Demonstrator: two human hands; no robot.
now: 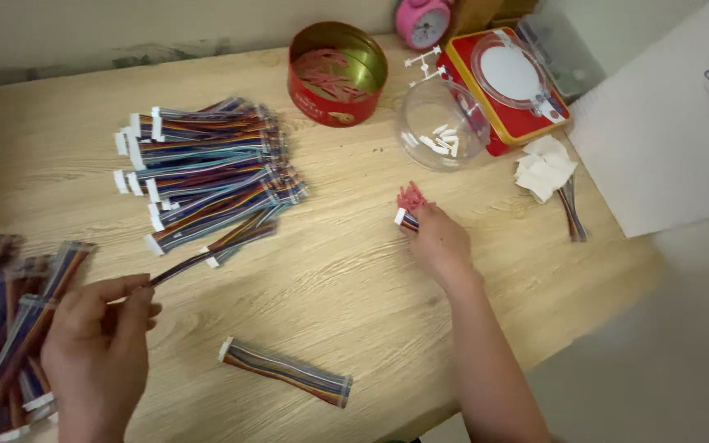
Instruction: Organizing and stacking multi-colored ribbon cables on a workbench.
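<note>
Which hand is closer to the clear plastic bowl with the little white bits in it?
The right hand. It is just below the clear bowl, holding a small connector. The left hand is far off at the lower left, pinching a cable.

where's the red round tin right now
In the head view the red round tin stands open at the table's far edge, just left of the clear plastic bowl and behind the stacked ribbon cables.

head view, looking down, near table (354,271)
</note>
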